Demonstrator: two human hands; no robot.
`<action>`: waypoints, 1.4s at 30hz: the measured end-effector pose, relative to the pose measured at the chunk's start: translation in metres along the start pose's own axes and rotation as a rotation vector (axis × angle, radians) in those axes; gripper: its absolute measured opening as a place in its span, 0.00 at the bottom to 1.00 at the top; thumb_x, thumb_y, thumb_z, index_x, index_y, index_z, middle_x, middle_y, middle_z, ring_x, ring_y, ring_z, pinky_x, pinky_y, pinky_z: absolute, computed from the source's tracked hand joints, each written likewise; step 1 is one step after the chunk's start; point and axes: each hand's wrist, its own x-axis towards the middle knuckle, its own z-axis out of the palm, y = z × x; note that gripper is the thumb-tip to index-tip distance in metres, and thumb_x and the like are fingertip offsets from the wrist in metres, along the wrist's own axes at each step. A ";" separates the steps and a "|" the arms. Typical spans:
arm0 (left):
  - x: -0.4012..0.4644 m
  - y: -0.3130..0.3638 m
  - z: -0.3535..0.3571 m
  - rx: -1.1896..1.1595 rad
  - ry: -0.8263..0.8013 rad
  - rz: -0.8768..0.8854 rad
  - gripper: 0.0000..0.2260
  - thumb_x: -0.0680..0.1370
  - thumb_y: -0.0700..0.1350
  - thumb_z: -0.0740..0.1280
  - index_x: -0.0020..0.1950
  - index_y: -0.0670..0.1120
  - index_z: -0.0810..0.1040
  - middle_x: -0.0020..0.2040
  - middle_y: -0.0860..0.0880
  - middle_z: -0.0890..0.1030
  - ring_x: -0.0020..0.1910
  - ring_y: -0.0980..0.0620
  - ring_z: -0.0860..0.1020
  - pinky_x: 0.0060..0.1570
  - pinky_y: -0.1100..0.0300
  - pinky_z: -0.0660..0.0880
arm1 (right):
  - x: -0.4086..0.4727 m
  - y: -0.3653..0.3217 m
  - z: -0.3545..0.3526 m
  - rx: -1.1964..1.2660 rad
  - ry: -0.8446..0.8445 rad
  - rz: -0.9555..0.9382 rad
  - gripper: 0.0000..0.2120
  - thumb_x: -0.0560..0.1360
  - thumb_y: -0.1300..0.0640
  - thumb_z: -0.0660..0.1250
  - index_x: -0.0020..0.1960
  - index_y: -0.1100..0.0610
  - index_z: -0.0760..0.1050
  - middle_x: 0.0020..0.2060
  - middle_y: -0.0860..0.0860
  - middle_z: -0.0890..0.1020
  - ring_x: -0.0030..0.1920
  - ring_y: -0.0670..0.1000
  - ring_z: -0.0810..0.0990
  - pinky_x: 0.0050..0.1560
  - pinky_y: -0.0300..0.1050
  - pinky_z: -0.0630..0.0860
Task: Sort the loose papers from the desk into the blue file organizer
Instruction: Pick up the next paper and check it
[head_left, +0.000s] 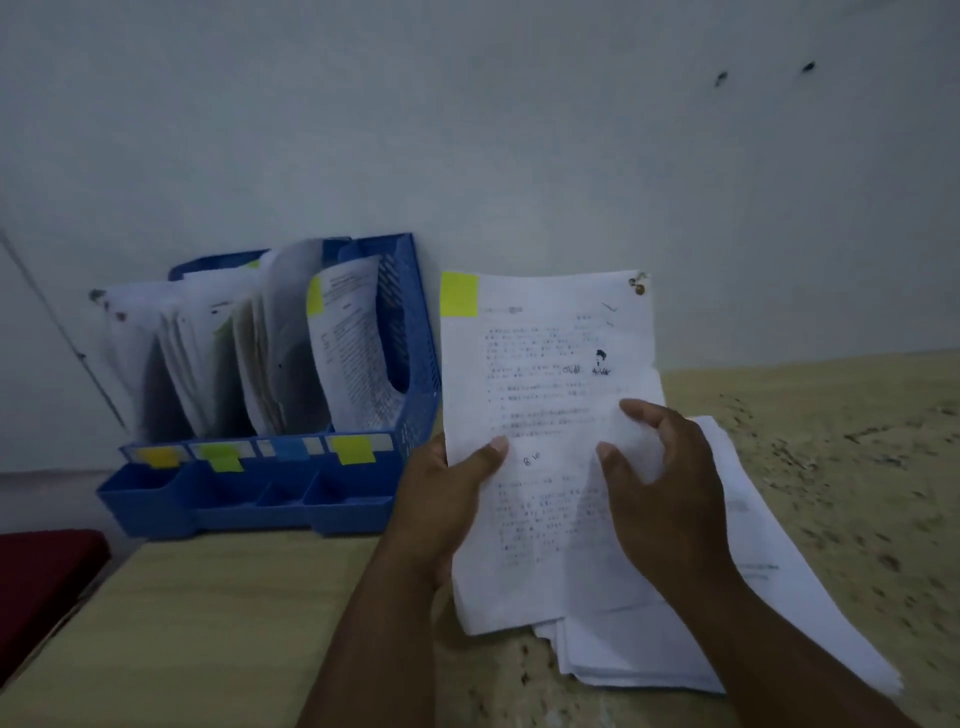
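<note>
— Pale wall (519, 130) behind, speckled tan desk (831, 467) below. What sits furthest left?

— At the lower left edge, a dark red pad (41, 577), beside a smooth wooden board (208, 623). Behind that board stands the blue file organizer (410, 364), up against the wall. Its upright slots hold leaning sheets, one bearing a yellow tag. Along its front rail run coloured labels (260, 449): yellow, green, blue, yellow. Small open trays sit in front of them.

— And the hands?

— Just right of the organizer, the left hand (441, 499) holds a printed sheet (545, 389) upright at its left edge, thumb pressed on the face, the other fingers hidden behind the paper. A yellow sticky note (459, 294) sits at the sheet's top left corner, and a staple or clip at the top right.

— The right hand?

— The right hand (660, 483) grips the same sheet's right edge, fingers curled over the paper, thumb on the front.

— Remaining papers?

— A loose paper stack (753, 597) lies flat on the desk, under and right of the hands.
</note>
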 end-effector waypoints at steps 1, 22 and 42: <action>0.000 0.003 -0.002 -0.013 0.051 0.033 0.07 0.78 0.45 0.73 0.55 0.50 0.85 0.50 0.51 0.87 0.52 0.47 0.85 0.54 0.45 0.81 | 0.001 -0.003 0.003 -0.034 -0.013 -0.013 0.21 0.76 0.52 0.72 0.66 0.44 0.71 0.62 0.40 0.71 0.62 0.41 0.69 0.65 0.43 0.70; 0.015 0.062 -0.038 0.099 0.775 0.773 0.13 0.83 0.48 0.65 0.66 0.47 0.78 0.56 0.57 0.80 0.51 0.62 0.79 0.44 0.80 0.73 | 0.021 -0.108 0.138 0.186 -0.798 -0.221 0.26 0.83 0.53 0.63 0.79 0.45 0.60 0.73 0.40 0.67 0.68 0.37 0.66 0.73 0.40 0.65; 0.057 0.016 -0.081 0.276 0.785 0.727 0.11 0.80 0.51 0.71 0.60 0.50 0.80 0.49 0.60 0.83 0.48 0.67 0.81 0.41 0.75 0.75 | 0.020 -0.097 0.185 0.378 -0.615 -0.063 0.17 0.79 0.41 0.65 0.67 0.40 0.75 0.56 0.36 0.79 0.53 0.35 0.77 0.53 0.35 0.78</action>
